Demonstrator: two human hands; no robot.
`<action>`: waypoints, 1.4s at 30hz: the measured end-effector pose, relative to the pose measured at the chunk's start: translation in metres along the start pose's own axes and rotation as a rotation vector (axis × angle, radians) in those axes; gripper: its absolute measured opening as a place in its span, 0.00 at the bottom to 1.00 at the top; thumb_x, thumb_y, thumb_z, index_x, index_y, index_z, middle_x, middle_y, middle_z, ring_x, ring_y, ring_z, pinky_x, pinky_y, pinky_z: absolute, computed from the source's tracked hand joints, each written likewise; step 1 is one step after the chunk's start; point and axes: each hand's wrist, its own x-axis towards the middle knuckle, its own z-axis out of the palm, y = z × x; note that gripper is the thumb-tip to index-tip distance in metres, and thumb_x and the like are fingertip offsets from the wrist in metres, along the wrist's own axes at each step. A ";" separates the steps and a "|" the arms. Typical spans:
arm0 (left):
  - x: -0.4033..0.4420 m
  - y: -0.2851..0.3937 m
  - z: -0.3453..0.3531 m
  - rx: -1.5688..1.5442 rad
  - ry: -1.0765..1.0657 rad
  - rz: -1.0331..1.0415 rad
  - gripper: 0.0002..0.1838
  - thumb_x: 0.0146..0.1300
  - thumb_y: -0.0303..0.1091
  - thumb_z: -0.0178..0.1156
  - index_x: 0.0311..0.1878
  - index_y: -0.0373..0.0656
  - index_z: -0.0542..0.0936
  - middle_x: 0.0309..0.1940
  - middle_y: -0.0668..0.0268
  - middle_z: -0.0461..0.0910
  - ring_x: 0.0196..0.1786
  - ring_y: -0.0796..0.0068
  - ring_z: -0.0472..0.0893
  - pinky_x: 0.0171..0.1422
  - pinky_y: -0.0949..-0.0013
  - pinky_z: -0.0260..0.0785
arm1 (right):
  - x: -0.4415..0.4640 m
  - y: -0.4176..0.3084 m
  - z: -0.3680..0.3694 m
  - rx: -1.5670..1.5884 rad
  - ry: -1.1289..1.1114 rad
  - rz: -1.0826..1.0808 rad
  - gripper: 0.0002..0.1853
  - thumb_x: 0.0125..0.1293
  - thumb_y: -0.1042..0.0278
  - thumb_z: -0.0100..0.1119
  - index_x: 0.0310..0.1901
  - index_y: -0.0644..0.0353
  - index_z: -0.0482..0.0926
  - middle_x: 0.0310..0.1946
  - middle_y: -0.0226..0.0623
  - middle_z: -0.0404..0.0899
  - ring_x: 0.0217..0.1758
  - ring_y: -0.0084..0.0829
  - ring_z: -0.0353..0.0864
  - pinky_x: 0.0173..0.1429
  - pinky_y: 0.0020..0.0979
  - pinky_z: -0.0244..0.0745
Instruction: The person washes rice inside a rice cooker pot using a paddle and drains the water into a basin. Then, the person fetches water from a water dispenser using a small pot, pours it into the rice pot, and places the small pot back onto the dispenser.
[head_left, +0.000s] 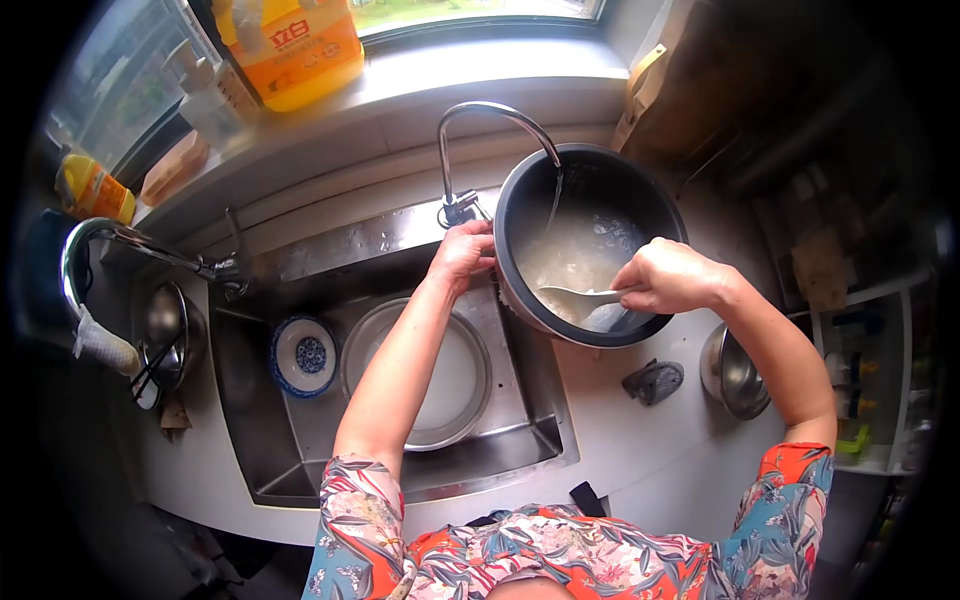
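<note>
A dark rice cooker inner pot (514, 215) is tilted toward me beside the sink, with cloudy water and pale rice grains (570, 262) inside. My left hand (465, 254) is closed at the pot's left side, just below the small tap's base; its fingertips are partly hidden. In my right hand (672, 277) a white spoon (580, 294) is pinched by the handle, its bowl over the rice near the pot's front wall. From the slim curved tap (500, 108), a thin stream of water runs into the pot.
The sink (400, 492) holds a metal basin (482, 375) of cloudy water and a blue-patterned bowl (303, 357). A larger tap (130, 235) arches at left. A dark grey cloth-like item (654, 382) and steel bowl (735, 372) sit right. Yellow detergent jug (300, 60) stands on the sill.
</note>
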 end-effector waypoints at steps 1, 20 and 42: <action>0.001 0.001 0.000 -0.009 -0.011 0.015 0.16 0.56 0.31 0.60 0.49 0.40 0.78 0.40 0.68 0.80 0.42 0.79 0.78 0.46 0.72 0.69 | 0.002 0.001 0.000 -0.066 0.004 0.027 0.08 0.51 0.69 0.56 0.32 0.57 0.83 0.26 0.44 0.80 0.35 0.43 0.81 0.41 0.39 0.75; -0.063 0.057 0.047 -0.126 0.137 0.329 0.28 0.65 0.45 0.55 0.61 0.35 0.68 0.56 0.62 0.72 0.58 0.71 0.69 0.60 0.68 0.61 | 0.016 0.024 -0.001 -0.489 0.275 0.256 0.07 0.53 0.68 0.55 0.28 0.56 0.82 0.29 0.42 0.82 0.36 0.43 0.82 0.42 0.40 0.77; -0.078 0.017 0.074 0.333 0.312 0.595 0.27 0.67 0.44 0.48 0.63 0.36 0.64 0.59 0.51 0.68 0.62 0.54 0.67 0.67 0.61 0.56 | 0.020 0.008 0.012 -0.247 0.236 0.177 0.08 0.53 0.68 0.55 0.33 0.55 0.83 0.31 0.44 0.82 0.39 0.45 0.81 0.46 0.40 0.75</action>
